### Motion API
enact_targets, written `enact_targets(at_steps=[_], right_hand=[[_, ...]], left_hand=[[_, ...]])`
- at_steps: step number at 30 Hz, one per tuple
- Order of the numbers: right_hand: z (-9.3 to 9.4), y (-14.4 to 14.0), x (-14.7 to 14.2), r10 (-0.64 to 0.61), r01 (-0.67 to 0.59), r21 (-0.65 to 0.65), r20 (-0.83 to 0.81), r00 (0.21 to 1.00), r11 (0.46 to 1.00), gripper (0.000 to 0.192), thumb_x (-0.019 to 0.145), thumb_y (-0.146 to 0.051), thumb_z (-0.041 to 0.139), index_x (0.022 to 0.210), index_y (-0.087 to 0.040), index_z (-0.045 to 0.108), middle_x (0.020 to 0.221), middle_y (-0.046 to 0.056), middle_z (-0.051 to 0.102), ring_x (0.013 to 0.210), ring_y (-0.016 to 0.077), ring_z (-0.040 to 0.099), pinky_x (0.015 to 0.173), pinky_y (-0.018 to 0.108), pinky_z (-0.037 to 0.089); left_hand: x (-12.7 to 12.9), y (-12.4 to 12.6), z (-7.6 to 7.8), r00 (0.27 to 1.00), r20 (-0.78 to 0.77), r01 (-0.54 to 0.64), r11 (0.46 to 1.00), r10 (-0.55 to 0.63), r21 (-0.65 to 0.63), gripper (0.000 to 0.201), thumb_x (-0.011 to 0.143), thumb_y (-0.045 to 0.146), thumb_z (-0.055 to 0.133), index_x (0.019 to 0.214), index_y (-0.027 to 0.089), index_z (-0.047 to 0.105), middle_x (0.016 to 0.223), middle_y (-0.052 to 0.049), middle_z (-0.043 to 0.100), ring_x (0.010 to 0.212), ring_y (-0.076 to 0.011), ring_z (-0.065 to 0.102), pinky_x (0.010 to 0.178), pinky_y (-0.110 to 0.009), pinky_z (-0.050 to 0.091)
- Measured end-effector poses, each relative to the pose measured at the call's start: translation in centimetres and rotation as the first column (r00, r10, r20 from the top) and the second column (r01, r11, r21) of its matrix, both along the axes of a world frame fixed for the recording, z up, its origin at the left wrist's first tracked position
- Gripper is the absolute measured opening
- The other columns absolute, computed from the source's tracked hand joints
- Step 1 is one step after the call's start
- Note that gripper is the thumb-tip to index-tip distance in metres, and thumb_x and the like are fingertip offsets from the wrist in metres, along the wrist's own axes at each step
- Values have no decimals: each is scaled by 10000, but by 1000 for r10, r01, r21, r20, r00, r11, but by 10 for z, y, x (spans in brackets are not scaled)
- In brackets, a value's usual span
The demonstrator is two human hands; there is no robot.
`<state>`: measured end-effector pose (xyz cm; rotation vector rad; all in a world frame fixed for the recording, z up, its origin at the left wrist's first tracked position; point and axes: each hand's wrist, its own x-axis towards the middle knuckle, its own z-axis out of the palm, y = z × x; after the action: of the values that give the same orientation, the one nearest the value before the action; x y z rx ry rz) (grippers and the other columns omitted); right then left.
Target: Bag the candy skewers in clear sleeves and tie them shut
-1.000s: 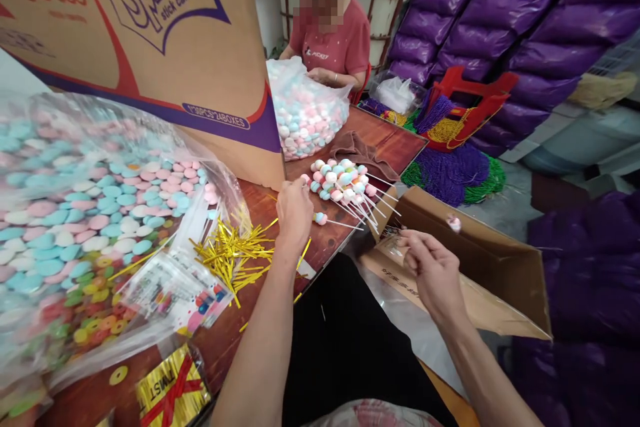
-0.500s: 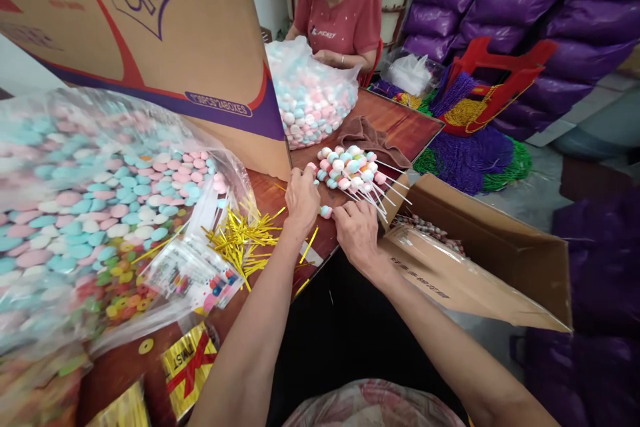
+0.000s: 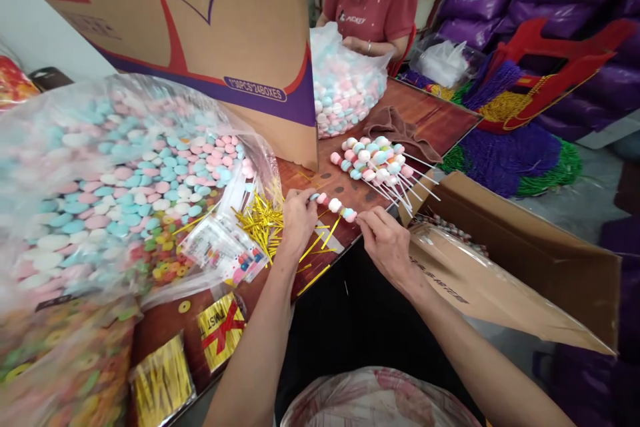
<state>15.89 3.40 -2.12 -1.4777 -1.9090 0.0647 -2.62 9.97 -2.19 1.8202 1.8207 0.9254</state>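
A candy stick (image 3: 334, 205), threaded with pink, white and blue marshmallows and a few gummy rings, stretches between my hands above the table edge. My left hand (image 3: 300, 219) is closed with thumb and fingers pinching its far left end, at a blue piece. My right hand (image 3: 386, 239) is closed at the other end, beside a pink piece, and its fingers hide the bare stick. Just beyond lies a pile of finished candy sticks (image 3: 373, 159), their white stems pointing right. Loose gold twist ties (image 3: 260, 220) lie left of my left hand.
A large clear bag of marshmallows and gummy rings (image 3: 115, 207) covers the left side. Behind stands a tall carton (image 3: 240, 33). An open cardboard box (image 3: 500, 280) sits at the right, below the table edge. Across the table a person (image 3: 373, 7) sits behind another marshmallow bag (image 3: 350, 93).
My hands have moved slightly apart, so the row of candies between them now shows plainly. The view has turned left, shifting the scene rightward.
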Motion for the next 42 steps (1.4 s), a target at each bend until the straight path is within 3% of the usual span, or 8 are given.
enact_targets(at_steps=[5, 12, 19, 24, 29, 38, 42], right_hand=[[0, -1, -1, -7, 10, -74, 39, 999, 997, 237, 995, -229, 485, 859, -192, 676, 802, 31, 648, 756, 140, 594, 645, 259, 339], [-3, 0, -7, -66, 74, -113, 75, 995, 991, 246, 994, -263, 478, 843, -202, 662, 805, 19, 638, 709, 128, 568, 571, 262, 278], [2, 3, -10, -40, 64, -189, 130, 991, 980, 273, 993, -277, 449, 840, -203, 663, 788, 22, 603, 672, 136, 534, 552, 272, 255], [0, 6, -13, 8, 8, -181, 89, 996, 984, 302, 999, -274, 413, 831, -190, 649, 785, 32, 591, 691, 142, 533, 574, 278, 269], [-7, 7, -21, -19, 36, -141, 123, 992, 989, 319, 994, -275, 404, 777, -179, 618, 768, 39, 575, 645, 143, 490, 558, 286, 245], [-6, 10, -29, -44, 76, -157, 202, 978, 985, 270, 981, -248, 442, 811, -165, 635, 804, 49, 591, 640, 141, 487, 529, 285, 202], [-4, 7, -24, -32, 50, -136, 131, 991, 989, 283, 987, -287, 458, 797, -183, 640, 788, 31, 588, 676, 138, 522, 544, 272, 238]], left_hand=[[-1, -2, 4, 996, -64, 55, 998, -56, -18, 306, 848, 89, 467, 927, 184, 747, 906, -99, 634, 861, -222, 614, 862, -350, 482], [-3, -1, -2, 999, -4, 42, 999, -42, -15, 320, 852, 80, 472, 961, 196, 749, 913, -76, 636, 868, -209, 610, 872, -347, 477], [-2, -3, 0, 991, 69, 112, 994, -111, -14, 282, 867, 92, 484, 845, 203, 742, 851, -55, 586, 846, -194, 589, 832, -317, 462], [1, -6, 0, 985, 77, 155, 988, -156, 22, 271, 879, 98, 482, 768, 190, 711, 832, -51, 542, 822, -184, 567, 799, -303, 445], [5, -10, 2, 991, 8, 135, 991, -135, 0, 278, 880, 86, 462, 714, 179, 665, 812, -51, 479, 778, -181, 527, 744, -301, 423], [6, -13, 8, 982, -53, 177, 983, -180, -57, 279, 876, 66, 433, 779, 173, 672, 818, -51, 467, 754, -180, 519, 720, -298, 420], [0, -27, 21, 983, -113, 145, 989, -144, 2, 342, 895, 87, 418, 1062, 191, 699, 813, -59, 545, 745, -190, 548, 711, -301, 439]])
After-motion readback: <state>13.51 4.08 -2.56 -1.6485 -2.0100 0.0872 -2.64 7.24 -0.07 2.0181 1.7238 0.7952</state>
